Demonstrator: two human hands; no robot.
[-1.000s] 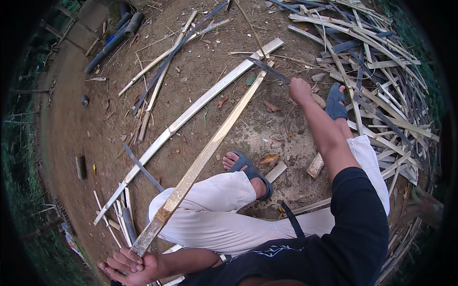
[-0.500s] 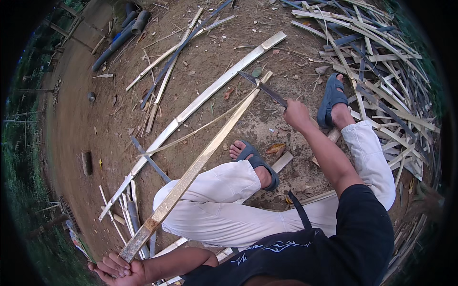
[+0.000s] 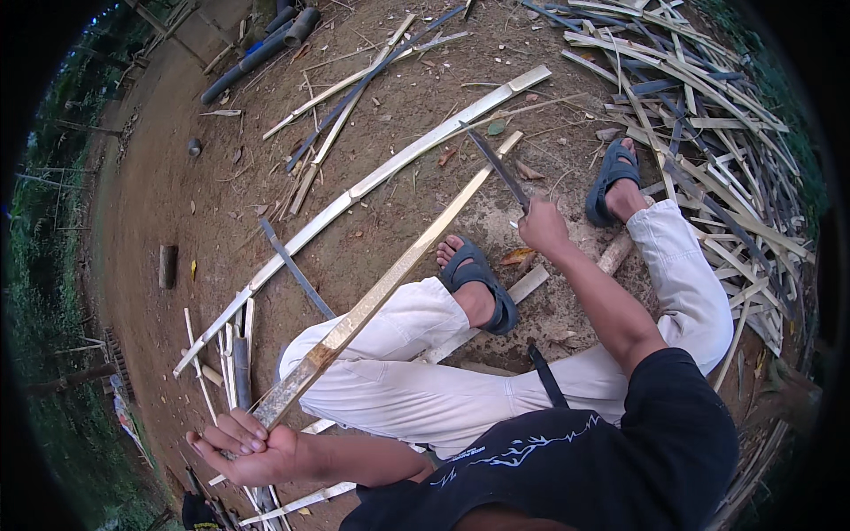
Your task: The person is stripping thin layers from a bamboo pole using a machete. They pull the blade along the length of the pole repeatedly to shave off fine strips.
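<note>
My left hand [image 3: 252, 449], at the lower left, is closed round the near end of a long split bamboo strip [image 3: 381, 296]. The strip slants up and right across my thigh, its pale narrow end rising past my sandalled foot. In my right hand [image 3: 544, 227], upper right of centre, is a long dark-bladed knife [image 3: 498, 168], gripped by its handle, which my fingers hide. Its blade points up and left and crosses close to the strip's far end; I cannot tell whether they touch.
A longer bamboo strip [image 3: 381, 180] lies on the dirt beyond my legs. A large heap of split bamboo [image 3: 699, 133] is at the right. Several strips [image 3: 341, 115] lie crossed at the top, near dark tubes [image 3: 257, 62]. A short bamboo piece [image 3: 167, 266] lies left.
A thin sliver that trailed beside the held strip no longer shows there. My left hand has shifted up and right with the strip. The knife blade now tilts more steeply.
</note>
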